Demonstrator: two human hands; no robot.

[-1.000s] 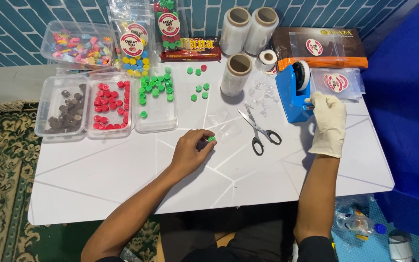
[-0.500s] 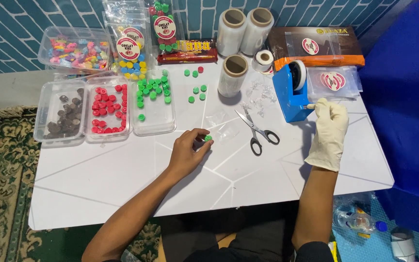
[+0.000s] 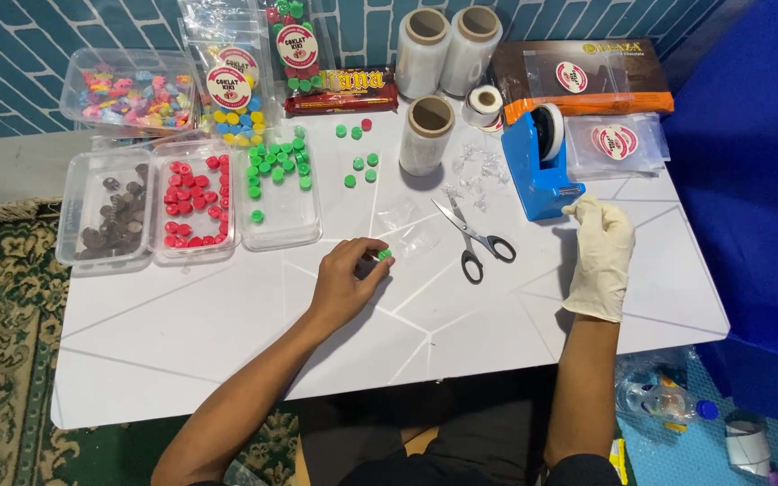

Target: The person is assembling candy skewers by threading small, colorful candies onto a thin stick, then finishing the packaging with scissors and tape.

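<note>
Where the white table [image 3: 227, 342] meets the blue tiled wall [image 3: 11, 45], most of the clutter is packed along the far edge. Three clear trays sit at the left: one of dark pieces [image 3: 105, 220], one of red pieces [image 3: 193, 202], one of green pieces [image 3: 279, 171]. Behind them stand a tub of mixed colours [image 3: 128, 90] and filled bags [image 3: 236, 81]. Film rolls [image 3: 447, 40] and a brown packet [image 3: 587, 76] line the back right. Scissors [image 3: 474, 241] lie shut near the middle, beside a small clear bag [image 3: 411, 238].

The left hand [image 3: 346, 279] rests on the table with its fingers curled, pinching a green piece [image 3: 384, 255] at the fingertips, just left of the clear bag. The right hand [image 3: 601, 256], in a pale glove, reaches to the blue tape dispenser [image 3: 538, 171], fingertips bunched at its front edge; whether they grip tape I cannot tell.

A patterned rug [image 3: 2, 342] covers the floor at the left; a blue mat [image 3: 677, 441] with a plastic bottle [image 3: 664, 400] lies at the right.
</note>
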